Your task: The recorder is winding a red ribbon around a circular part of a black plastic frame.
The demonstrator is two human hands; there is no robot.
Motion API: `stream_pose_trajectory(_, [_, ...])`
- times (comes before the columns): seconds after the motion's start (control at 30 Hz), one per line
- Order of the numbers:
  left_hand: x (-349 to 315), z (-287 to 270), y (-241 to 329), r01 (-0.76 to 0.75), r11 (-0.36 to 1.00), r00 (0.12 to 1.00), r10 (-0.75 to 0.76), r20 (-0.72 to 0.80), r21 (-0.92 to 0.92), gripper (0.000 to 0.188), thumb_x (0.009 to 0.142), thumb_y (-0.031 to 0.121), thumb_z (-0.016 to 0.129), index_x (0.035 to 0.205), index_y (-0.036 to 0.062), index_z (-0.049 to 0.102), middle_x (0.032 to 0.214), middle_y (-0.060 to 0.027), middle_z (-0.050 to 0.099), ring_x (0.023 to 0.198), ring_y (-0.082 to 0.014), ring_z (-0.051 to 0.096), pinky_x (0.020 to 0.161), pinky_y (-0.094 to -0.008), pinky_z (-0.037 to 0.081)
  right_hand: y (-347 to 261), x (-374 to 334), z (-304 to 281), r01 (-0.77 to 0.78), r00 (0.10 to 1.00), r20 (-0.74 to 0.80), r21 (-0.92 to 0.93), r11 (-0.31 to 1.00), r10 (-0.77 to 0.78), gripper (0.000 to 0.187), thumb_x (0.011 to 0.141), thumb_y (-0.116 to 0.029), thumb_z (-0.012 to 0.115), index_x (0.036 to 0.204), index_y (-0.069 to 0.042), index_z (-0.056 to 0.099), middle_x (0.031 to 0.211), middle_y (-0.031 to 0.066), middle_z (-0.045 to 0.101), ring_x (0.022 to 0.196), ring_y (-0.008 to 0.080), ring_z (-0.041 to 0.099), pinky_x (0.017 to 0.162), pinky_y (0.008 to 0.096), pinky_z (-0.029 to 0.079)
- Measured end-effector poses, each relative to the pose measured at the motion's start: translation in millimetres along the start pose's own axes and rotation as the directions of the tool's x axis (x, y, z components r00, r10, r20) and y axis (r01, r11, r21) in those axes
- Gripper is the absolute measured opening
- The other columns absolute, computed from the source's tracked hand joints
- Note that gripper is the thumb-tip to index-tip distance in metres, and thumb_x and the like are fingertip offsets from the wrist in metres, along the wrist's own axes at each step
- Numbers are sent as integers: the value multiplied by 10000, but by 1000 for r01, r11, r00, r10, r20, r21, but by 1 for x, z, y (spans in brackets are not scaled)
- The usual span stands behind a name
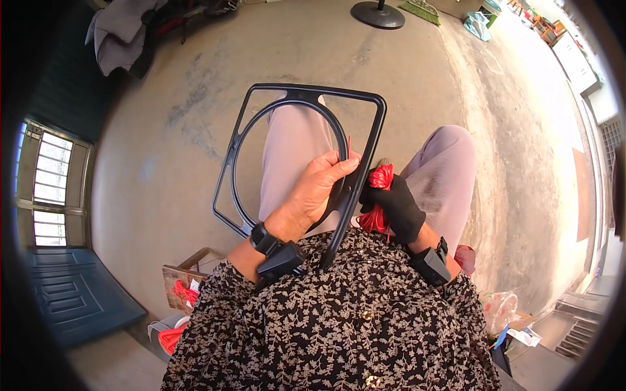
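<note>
A black frame (378, 124), square outside with a round ring inside, tilts over my lap. My left hand (312, 192), bare, reaches through the ring and pinches the frame's right side between thumb and fingers. A thin red strand (349, 146) sticks up beside the thumb. Close by on the right, my right hand (405, 210) wears a black glove and is closed round a bundle of glossy red cord (381, 176). Loops of the cord show above and below the glove. Where the strand runs behind the frame is hidden.
More red cord (186, 292) lies on a small wooden stand (175, 277) at lower left, near a red thing in a pale container (171, 339). A clear plastic bag (501, 309) is at lower right. Ahead stand a round black base (378, 15) and a broom head (422, 10).
</note>
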State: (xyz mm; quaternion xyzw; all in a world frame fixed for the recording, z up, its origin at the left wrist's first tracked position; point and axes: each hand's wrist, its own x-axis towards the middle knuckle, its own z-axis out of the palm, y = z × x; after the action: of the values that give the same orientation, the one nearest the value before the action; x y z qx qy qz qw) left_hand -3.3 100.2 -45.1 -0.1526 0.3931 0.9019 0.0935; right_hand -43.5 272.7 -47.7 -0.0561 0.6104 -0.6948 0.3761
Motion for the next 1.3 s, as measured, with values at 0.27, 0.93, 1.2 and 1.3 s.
stream_pose_trajectory(0.27, [-1, 2, -1, -11, 999, 999, 9, -32, -44, 131, 920, 163, 554, 949, 40, 586, 819, -41, 639, 651, -109, 630, 560, -284, 563, 4, 4, -2, -10, 1000, -14, -20, 1000, 9, 205, 764, -143, 653, 889, 18, 630, 702, 58, 619, 587, 123, 592, 550, 258, 486])
stream_pose_trajectory(0.93, [-37, 23, 24, 59, 990, 998, -62, 15, 125, 198, 921, 157, 564, 1027, -9, 578, 809, -26, 632, 677, -77, 613, 647, -191, 502, -22, -5, -50, 231, 640, -208, -866, 444, -739, 257, 841, -167, 654, 1031, 0, 609, 930, 52, 643, 805, 110, 596, 687, 259, 469])
stream_pose_trajectory(1.2, [-26, 32, -10, 130, 976, 988, -142, 60, 176, 103, 890, 109, 605, 845, 25, 569, 800, -62, 644, 673, -103, 623, 629, -224, 530, -8, 73, -12, 567, 806, -78, -185, 803, -587, 262, 904, -130, 526, 1122, 7, 577, 1022, 93, 643, 883, 172, 621, 789, 306, 499])
stream_pose_trajectory(1.3, [-26, 31, -16, 96, 984, 990, -110, 87, 150, 108, 883, 94, 613, 926, -4, 596, 856, -88, 657, 748, -132, 643, 665, -245, 539, -25, 53, -4, 176, 919, 240, 459, 871, -313, 360, 903, -151, 524, 1213, 31, 518, 1166, 161, 583, 1047, 231, 592, 935, 348, 459])
